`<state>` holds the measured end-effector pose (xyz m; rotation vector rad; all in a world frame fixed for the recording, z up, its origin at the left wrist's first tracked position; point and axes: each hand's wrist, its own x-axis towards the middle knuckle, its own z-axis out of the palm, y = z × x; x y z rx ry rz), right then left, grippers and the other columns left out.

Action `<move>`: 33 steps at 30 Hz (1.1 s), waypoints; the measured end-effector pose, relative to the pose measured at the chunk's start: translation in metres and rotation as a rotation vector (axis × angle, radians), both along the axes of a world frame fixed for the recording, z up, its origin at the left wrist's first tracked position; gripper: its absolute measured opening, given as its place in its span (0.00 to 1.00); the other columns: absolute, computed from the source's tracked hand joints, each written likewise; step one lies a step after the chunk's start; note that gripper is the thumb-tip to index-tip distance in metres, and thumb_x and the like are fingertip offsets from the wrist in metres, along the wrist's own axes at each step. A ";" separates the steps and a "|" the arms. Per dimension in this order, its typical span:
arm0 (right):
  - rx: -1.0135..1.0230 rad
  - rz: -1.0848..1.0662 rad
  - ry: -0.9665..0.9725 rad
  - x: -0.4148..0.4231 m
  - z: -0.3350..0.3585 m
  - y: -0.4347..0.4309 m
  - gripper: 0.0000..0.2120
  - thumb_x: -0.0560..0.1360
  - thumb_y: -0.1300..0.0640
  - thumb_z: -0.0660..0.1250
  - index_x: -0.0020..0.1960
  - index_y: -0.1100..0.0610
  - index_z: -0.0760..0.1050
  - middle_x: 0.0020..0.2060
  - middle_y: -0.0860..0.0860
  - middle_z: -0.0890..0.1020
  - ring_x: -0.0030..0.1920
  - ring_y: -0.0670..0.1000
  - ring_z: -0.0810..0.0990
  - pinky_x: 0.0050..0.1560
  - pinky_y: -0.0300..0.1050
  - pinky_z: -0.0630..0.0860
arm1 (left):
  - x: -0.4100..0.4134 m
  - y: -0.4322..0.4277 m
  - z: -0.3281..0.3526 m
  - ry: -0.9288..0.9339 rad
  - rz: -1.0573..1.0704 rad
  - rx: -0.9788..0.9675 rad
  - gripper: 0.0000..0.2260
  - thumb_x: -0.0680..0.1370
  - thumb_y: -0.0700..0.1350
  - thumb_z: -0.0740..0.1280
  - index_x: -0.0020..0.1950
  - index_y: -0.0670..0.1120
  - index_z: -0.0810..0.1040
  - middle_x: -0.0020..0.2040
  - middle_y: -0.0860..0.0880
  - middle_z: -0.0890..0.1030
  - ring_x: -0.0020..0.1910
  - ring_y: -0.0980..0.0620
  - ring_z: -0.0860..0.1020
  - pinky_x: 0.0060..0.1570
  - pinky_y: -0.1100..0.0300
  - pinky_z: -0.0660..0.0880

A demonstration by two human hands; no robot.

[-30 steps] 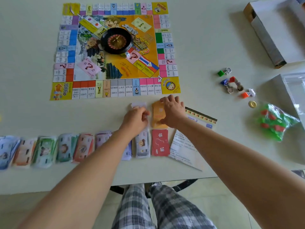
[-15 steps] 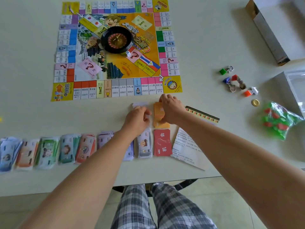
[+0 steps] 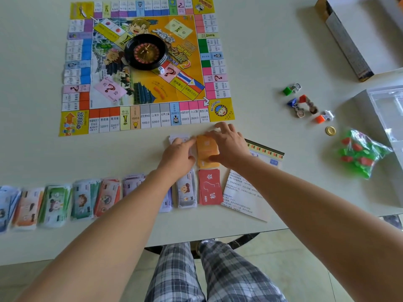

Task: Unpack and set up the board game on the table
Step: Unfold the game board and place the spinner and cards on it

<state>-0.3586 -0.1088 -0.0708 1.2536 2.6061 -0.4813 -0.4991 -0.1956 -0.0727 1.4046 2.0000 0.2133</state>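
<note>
**Both hands at the card stacks below the board**

The game board (image 3: 152, 118) lies flat on the surface (image 3: 261, 51) in the upper left of the frame, with a black roulette wheel (image 3: 145, 51) on its middle and a white die (image 3: 161, 69) just beside the wheel's lower right rim.

Just below the board's lower right corner, the right hand (image 3: 229, 147) holds the orange card stack (image 3: 206, 149): its fingers reach over the far edge and its thumb lies against the near part. The left hand (image 3: 177, 156) rests with bent fingers over a pale card stack (image 3: 178, 138) touching the orange one on its left. Whether it grips those cards cannot be told.

A red card stack (image 3: 209, 186) lies directly below the orange one. A row of paper money piles (image 3: 54, 203) runs from there to the left edge of the frame. A printed instruction sheet (image 3: 242, 192) lies right of the red stack, partly under the right forearm.

At centre right are small coloured tokens (image 3: 303, 103), a gold coin (image 3: 330, 130) and a clear bag of green and red pieces (image 3: 359, 153). An open cardboard box (image 3: 353, 40) sits in the upper right corner.
</note>
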 end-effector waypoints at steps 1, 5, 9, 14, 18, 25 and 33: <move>-0.006 -0.012 0.011 -0.001 0.000 0.000 0.39 0.66 0.42 0.76 0.72 0.49 0.65 0.68 0.52 0.65 0.66 0.54 0.64 0.64 0.50 0.68 | 0.000 0.000 0.000 0.001 0.001 -0.003 0.29 0.79 0.42 0.63 0.78 0.52 0.57 0.60 0.43 0.70 0.53 0.46 0.73 0.49 0.60 0.68; -0.044 -0.049 0.021 -0.005 0.002 0.002 0.40 0.64 0.46 0.78 0.71 0.51 0.65 0.63 0.53 0.66 0.64 0.54 0.65 0.62 0.49 0.69 | 0.003 0.001 0.002 -0.015 0.016 0.002 0.30 0.78 0.43 0.65 0.78 0.52 0.58 0.61 0.42 0.70 0.57 0.43 0.74 0.53 0.56 0.71; -0.062 -0.039 -0.007 -0.008 0.004 0.005 0.40 0.64 0.44 0.78 0.70 0.52 0.65 0.62 0.53 0.66 0.64 0.54 0.65 0.61 0.49 0.70 | 0.005 0.000 0.004 -0.003 0.023 -0.008 0.31 0.78 0.46 0.67 0.78 0.53 0.57 0.60 0.42 0.69 0.58 0.43 0.73 0.55 0.55 0.71; -0.113 -0.051 -0.055 -0.009 0.000 0.001 0.40 0.63 0.41 0.77 0.68 0.55 0.67 0.60 0.55 0.66 0.61 0.55 0.66 0.58 0.50 0.71 | 0.008 0.000 0.001 0.007 0.043 -0.029 0.35 0.74 0.49 0.71 0.77 0.52 0.58 0.63 0.41 0.69 0.60 0.42 0.72 0.57 0.54 0.71; -0.191 -0.130 0.090 -0.005 -0.002 -0.003 0.38 0.61 0.48 0.80 0.64 0.57 0.65 0.57 0.56 0.69 0.56 0.55 0.72 0.50 0.48 0.71 | 0.012 0.000 -0.003 0.032 0.098 0.015 0.33 0.71 0.48 0.75 0.74 0.51 0.65 0.61 0.42 0.71 0.59 0.42 0.73 0.54 0.56 0.70; -0.381 -0.212 0.165 -0.006 0.002 0.000 0.30 0.67 0.55 0.77 0.63 0.61 0.67 0.53 0.57 0.79 0.50 0.54 0.77 0.46 0.46 0.73 | 0.014 0.005 -0.006 0.053 0.165 0.023 0.24 0.71 0.47 0.75 0.63 0.46 0.70 0.57 0.43 0.74 0.54 0.44 0.75 0.47 0.56 0.70; -0.739 -0.767 0.630 0.034 0.024 0.040 0.14 0.66 0.67 0.75 0.49 0.57 0.78 0.33 0.48 0.77 0.31 0.45 0.71 0.29 0.35 0.68 | 0.017 0.015 0.002 0.283 -0.044 0.155 0.28 0.73 0.46 0.71 0.71 0.53 0.67 0.59 0.45 0.67 0.57 0.46 0.69 0.52 0.56 0.69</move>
